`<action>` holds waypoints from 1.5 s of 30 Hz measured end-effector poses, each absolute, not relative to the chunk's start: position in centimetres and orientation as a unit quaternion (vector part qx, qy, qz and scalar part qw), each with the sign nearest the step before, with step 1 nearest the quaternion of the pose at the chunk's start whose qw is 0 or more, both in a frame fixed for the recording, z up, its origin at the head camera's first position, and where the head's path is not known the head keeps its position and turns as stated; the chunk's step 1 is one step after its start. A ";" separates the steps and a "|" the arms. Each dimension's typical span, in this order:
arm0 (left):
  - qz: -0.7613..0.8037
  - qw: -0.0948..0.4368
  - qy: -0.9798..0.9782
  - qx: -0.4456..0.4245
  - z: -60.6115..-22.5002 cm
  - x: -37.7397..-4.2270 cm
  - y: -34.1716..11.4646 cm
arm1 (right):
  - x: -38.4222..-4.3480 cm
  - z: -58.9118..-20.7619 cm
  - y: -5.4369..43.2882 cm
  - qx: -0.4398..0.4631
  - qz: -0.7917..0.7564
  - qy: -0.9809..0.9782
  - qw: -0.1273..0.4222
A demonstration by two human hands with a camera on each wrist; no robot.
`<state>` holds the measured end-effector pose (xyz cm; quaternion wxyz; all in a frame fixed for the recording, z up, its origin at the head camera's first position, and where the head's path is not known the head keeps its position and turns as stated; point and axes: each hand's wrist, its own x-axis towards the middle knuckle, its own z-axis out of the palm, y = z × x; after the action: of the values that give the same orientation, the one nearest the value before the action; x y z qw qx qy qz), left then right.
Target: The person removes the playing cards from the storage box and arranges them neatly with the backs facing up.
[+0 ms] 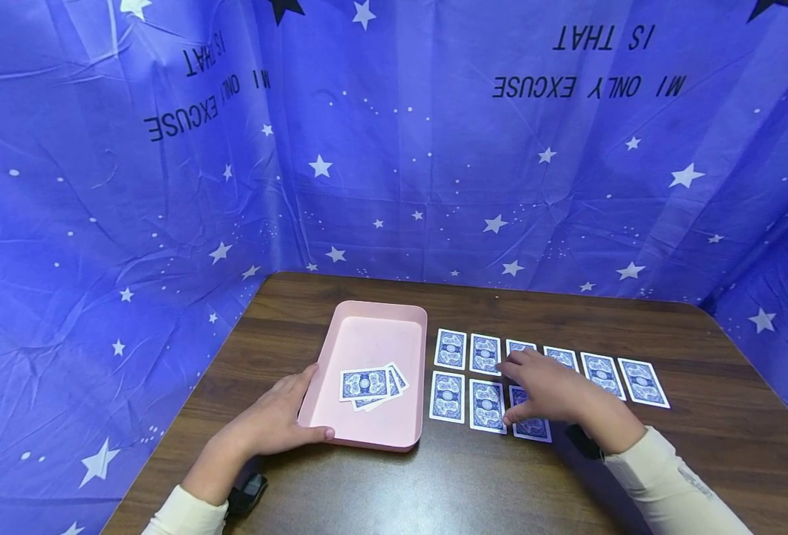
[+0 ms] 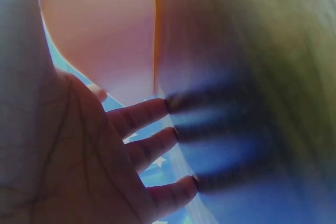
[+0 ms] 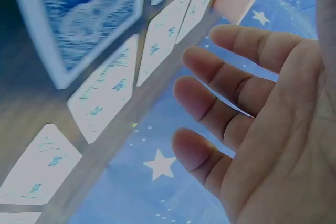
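Note:
My left hand [image 1: 273,417] rests against the left side of a pink tray [image 1: 367,338], thumb at its near left corner. In the left wrist view its fingers [image 2: 152,148] extend fairly straight, tips at the tabletop. Inside the tray lies a small overlapping pile of blue-backed playing cards [image 1: 365,384]. My right hand [image 1: 554,390] is over the face-down cards right of the tray, hiding parts of a far-row card [image 1: 521,345] and a near-row card [image 1: 532,429]. In the right wrist view the fingers [image 3: 202,100] are loosely bent, with nothing between them and the thumb.
Two rows of face-down cards lie on the brown wooden table [image 1: 360,490]. The far row runs on to a card [image 1: 644,383] at the right; the near row is shorter. A blue star-printed curtain [image 1: 434,148] hangs behind the table and at both sides.

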<state>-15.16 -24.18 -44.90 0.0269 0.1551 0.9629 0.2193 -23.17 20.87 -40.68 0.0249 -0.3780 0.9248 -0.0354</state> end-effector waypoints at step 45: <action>0.216 0.036 0.965 0.146 -44.8 -15.1 -24.2 | -28.9 -38.2 2.8 -0.599 0.130 0.790 0.007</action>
<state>-15.14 -24.24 -44.77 0.0363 0.1461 0.9647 0.2159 -28.94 2.81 -38.16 0.0074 -0.5993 0.7899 0.1297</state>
